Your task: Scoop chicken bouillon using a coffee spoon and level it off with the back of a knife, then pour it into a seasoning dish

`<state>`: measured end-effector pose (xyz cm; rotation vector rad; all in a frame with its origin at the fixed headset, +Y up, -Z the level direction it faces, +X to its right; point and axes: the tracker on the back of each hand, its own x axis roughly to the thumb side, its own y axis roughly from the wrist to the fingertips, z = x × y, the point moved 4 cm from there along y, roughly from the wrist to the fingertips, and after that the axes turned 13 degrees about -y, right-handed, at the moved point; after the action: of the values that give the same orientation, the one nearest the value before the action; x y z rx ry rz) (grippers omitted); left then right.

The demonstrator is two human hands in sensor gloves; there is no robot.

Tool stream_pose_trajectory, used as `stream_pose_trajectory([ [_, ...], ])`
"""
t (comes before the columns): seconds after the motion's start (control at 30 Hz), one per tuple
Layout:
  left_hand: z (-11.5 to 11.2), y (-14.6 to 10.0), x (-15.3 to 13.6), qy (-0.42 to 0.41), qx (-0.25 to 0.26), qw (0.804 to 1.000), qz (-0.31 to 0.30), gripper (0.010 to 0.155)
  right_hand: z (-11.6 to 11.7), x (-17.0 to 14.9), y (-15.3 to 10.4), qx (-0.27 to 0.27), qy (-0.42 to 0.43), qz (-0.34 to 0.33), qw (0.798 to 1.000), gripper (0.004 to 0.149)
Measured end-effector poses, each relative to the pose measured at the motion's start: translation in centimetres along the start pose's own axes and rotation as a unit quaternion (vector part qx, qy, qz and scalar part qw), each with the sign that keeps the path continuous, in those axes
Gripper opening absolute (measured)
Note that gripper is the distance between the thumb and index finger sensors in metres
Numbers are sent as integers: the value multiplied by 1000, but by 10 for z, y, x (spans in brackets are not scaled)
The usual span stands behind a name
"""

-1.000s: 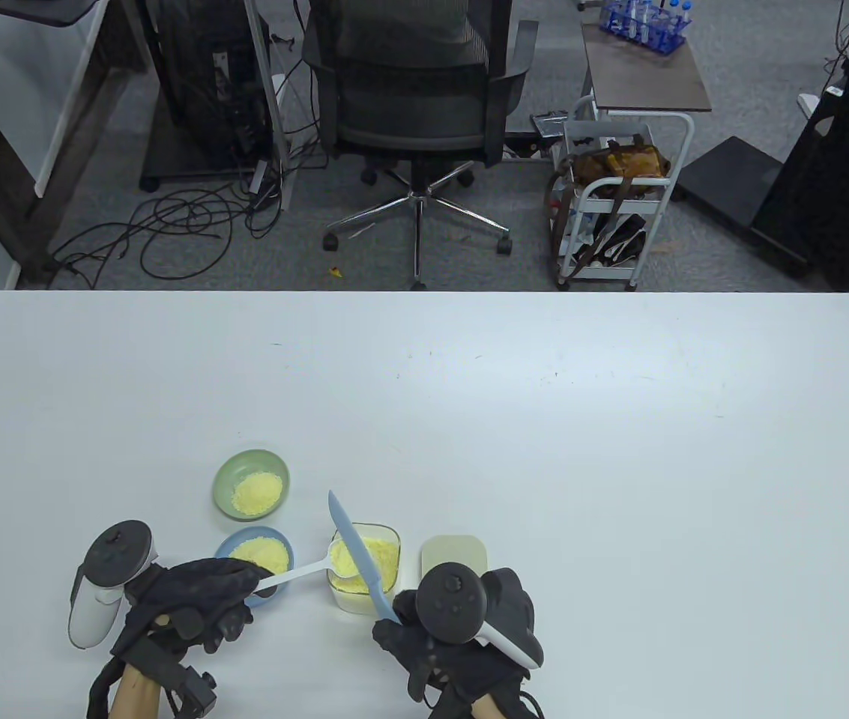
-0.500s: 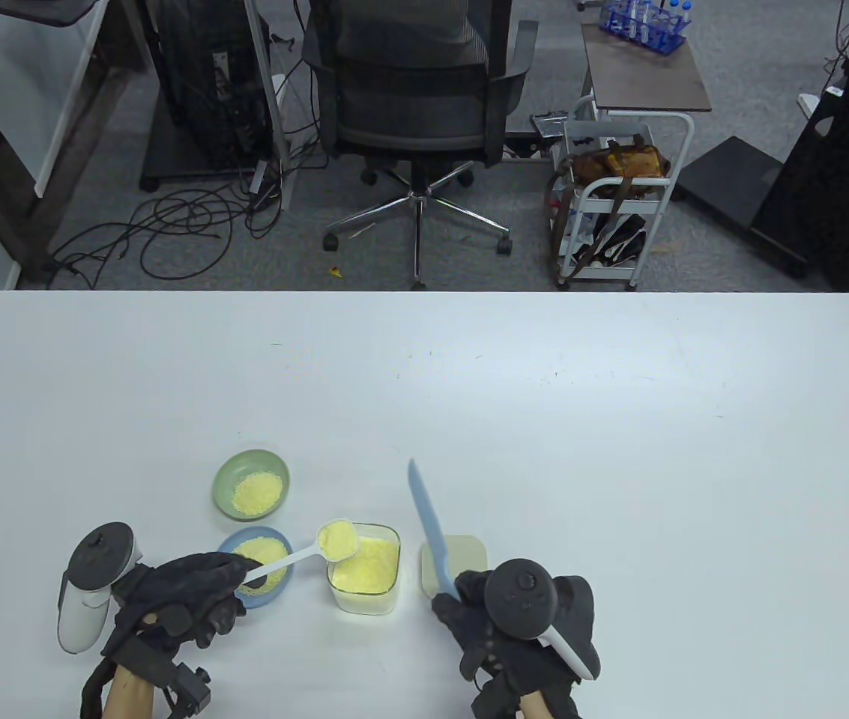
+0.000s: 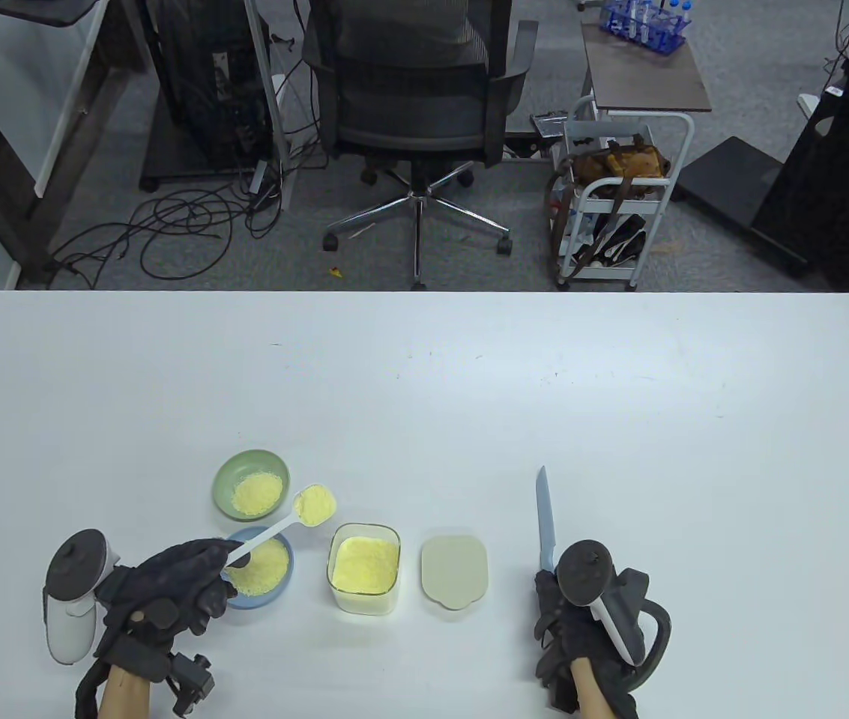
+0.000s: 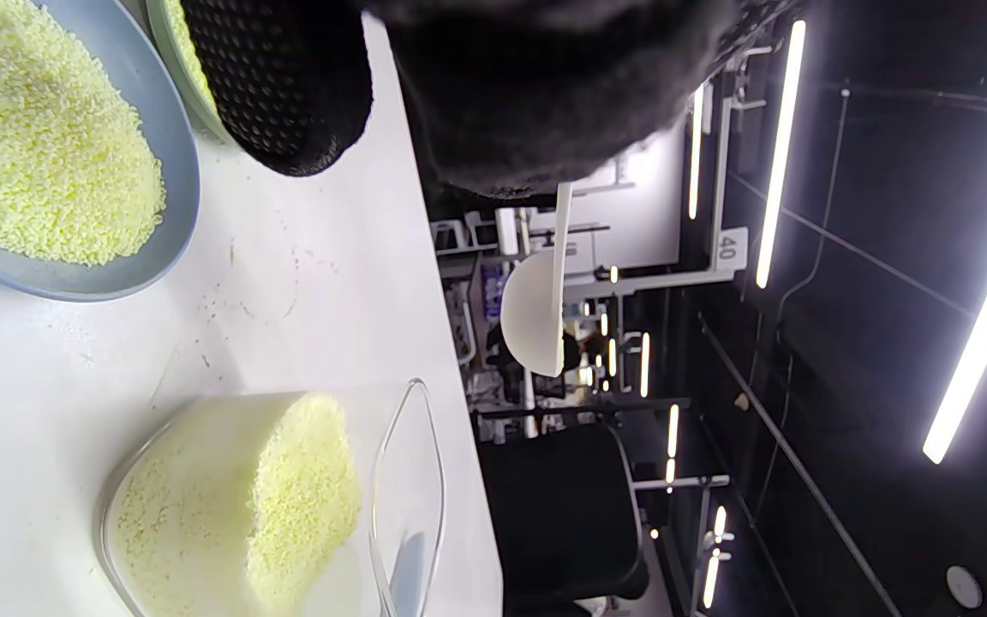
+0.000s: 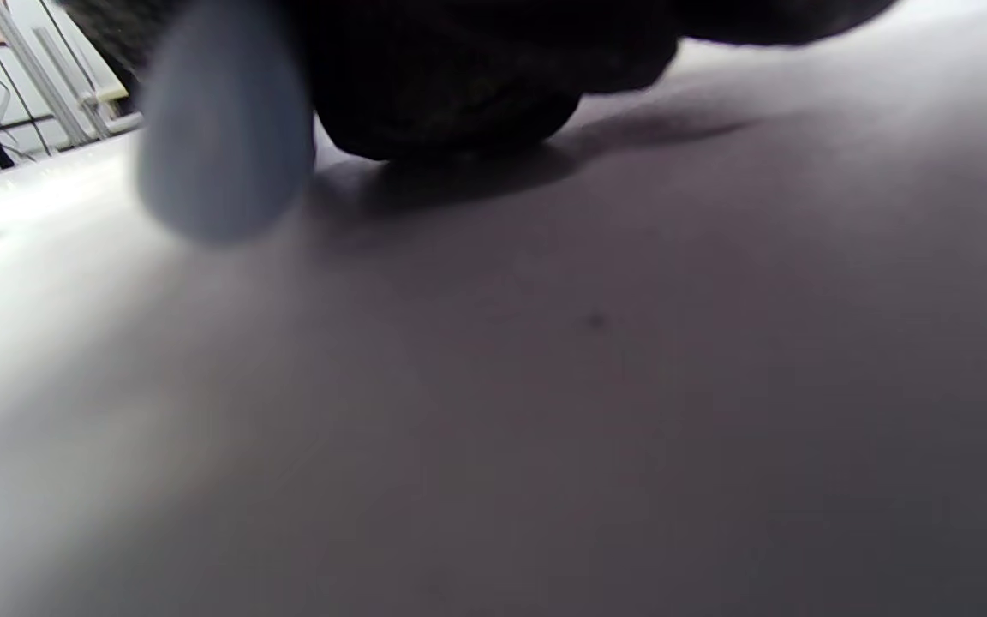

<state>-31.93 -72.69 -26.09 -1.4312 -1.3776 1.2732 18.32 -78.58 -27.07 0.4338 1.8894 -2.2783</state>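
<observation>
Overhead, my left hand (image 3: 169,592) pinches the coffee spoon (image 3: 297,515), level with bouillon, beside the green dish (image 3: 223,479); right hand (image 3: 581,622) grips the knife (image 3: 543,517). Left wrist view shows only the bowl's underside (no powder). Right wrist: blurred handle, gripped.

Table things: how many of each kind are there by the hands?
Round dishes: 2, green dish and blue dish
Clear tub: 1
Lid: 1
Spoon: 1
Knife: 1
Total: 6
</observation>
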Motion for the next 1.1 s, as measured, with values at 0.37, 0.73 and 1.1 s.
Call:
stream_pose_trajectory([
  [0.37, 2, -1, 2, -8, 7, 1000, -4, 46, -11, -17, -9, -61, -11, 25, 998, 58],
  [0.73, 47, -13, -6, 2, 172, 985, 8, 47, -28, 44, -46, -150, 36, -112, 982, 86],
  [1.1, 54, -8, -25, 71, 242, 966, 55, 48, -15, 39, -48, -133, 54, -133, 981, 88],
])
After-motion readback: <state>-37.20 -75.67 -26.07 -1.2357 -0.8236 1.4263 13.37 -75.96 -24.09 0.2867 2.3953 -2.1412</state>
